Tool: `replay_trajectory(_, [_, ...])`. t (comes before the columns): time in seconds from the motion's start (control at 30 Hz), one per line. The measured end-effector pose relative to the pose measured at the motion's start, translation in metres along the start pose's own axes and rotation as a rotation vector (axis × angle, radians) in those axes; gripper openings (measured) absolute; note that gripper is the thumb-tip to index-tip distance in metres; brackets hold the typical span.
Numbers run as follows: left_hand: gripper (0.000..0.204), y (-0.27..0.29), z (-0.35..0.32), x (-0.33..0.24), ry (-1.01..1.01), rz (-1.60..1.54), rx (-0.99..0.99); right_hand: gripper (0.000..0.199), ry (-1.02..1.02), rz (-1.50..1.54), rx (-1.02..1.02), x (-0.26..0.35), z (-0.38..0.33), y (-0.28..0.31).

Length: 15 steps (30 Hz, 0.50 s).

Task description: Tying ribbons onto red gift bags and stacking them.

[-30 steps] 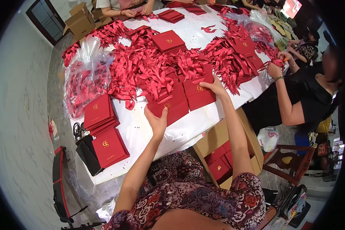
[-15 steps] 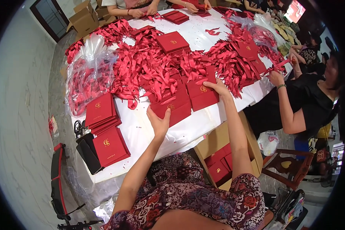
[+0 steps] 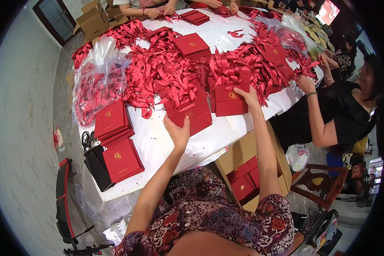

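Our left hand (image 3: 177,131) grips the left flat red gift bags (image 3: 200,120) at their left edge: the thumb lies on the upper face and the fingers pass beneath, where we cannot see the tips. Our right hand (image 3: 251,99) clasps the right flat red gift bags (image 3: 228,109) at their right edge, thumb across the face beside the gold emblem (image 3: 232,96), remaining fingers hidden behind. Both batches are at the near side of the white-covered surface (image 3: 158,148), close beside each other, with satiny red ribbon handles (image 3: 179,91) heaped at their far ends. We judge the bags light and of fairly stiff paper, liable to crease at the corners; smooth faces may slide over one another, and the soft ribbons may snag. We advise holding each batch by its side edges, clear of the ribbons. Both forearms reach forward from the near side, the right hand farther out.
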<state>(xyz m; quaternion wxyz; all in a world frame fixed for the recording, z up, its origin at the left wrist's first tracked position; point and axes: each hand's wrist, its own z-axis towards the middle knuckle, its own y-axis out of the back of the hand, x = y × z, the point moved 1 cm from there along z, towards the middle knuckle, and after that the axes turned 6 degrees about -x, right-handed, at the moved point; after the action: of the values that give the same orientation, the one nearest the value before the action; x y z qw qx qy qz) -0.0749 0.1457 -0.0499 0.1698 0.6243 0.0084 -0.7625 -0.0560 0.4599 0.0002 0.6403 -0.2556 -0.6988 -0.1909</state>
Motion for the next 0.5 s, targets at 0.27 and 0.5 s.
replay_trajectory(0.27, [0.082,0.004,-0.004,-0.004,-0.025,0.066,0.051,0.038,0.287,-0.156,-0.061,0.035,-0.06,0.015])
replay_trajectory(0.5, [0.078,0.018,-0.007,0.002,0.098,-0.073,0.028,0.041,0.358,-0.246,0.23,0.1,-0.16,-0.034])
